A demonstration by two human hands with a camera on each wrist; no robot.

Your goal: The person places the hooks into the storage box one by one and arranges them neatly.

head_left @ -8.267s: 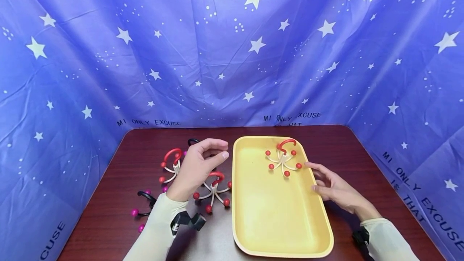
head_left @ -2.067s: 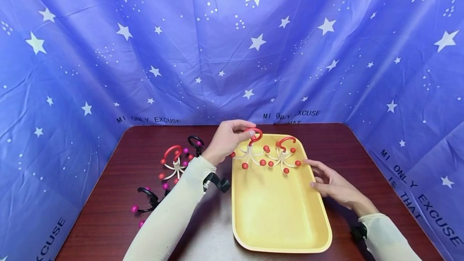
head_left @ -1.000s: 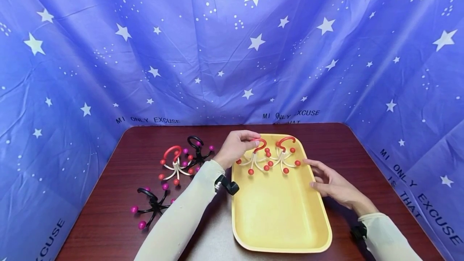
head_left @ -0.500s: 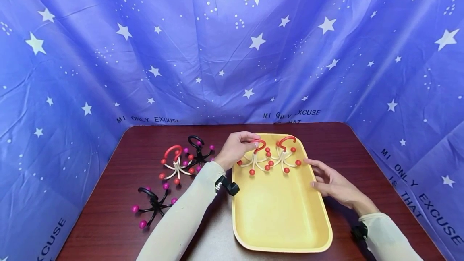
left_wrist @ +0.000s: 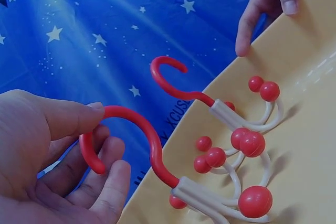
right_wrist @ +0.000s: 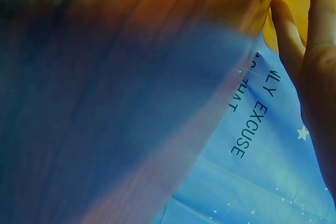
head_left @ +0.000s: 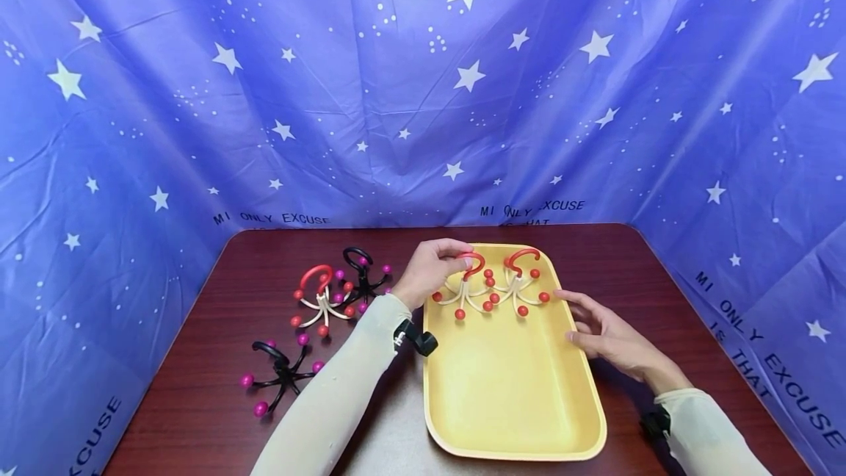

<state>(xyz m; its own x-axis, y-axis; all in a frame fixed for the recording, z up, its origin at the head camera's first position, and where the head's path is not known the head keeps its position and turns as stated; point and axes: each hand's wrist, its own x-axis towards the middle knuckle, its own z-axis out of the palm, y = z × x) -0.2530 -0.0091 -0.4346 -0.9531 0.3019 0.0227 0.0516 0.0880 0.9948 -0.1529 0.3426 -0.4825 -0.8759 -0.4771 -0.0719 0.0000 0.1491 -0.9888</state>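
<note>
My left hand [head_left: 432, 270] pinches the red hook of a red-and-white multi-arm hook hanger [head_left: 465, 286]. In the left wrist view, the thumb and a finger meet on the curved red hook [left_wrist: 137, 116]. This hanger stands upright at the far left of the yellow tray [head_left: 515, 454], its red balls low over the floor. A matching hanger [head_left: 518, 283] stands right beside it, with balls of the two close together. On the tray's right rim, my right hand [head_left: 615, 340] rests with fingers and thumb loosely spread. Its wrist view is mostly blurred.
Left of the tray, on the dark wooden table [head_left: 192, 402], stand a third red-and-white hanger [head_left: 322, 301], a black hanger with magenta balls [head_left: 363, 281] and another black one [head_left: 280, 377]. A blue star-patterned cloth [head_left: 396, 94] surrounds the table.
Since the oldest frame, my left hand has carried the red-and-white hanger from the table into the tray beside the other one. Over the last second it stays almost still; the right hand keeps its place.
</note>
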